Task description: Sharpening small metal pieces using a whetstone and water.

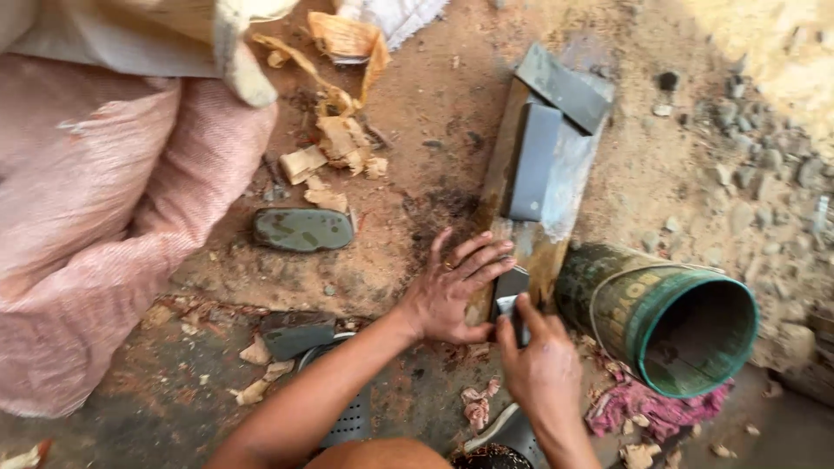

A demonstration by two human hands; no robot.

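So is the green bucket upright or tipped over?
Tipped over: the green bucket lies on its side on the ground, open mouth facing the camera, by the right hand.

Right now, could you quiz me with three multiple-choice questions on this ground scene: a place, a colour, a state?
1. Where does the bucket lie? A) right of the hands B) on the sack C) behind the wooden board
2. What colour is the bucket's rim? A) red B) green C) white
3. How is the left hand? A) fist B) flat, fingers spread C) raised

Answers: 1 A, it lies tipped beside the right hand. 2 B, its mouth edge is green. 3 B, it presses on the wooden board.
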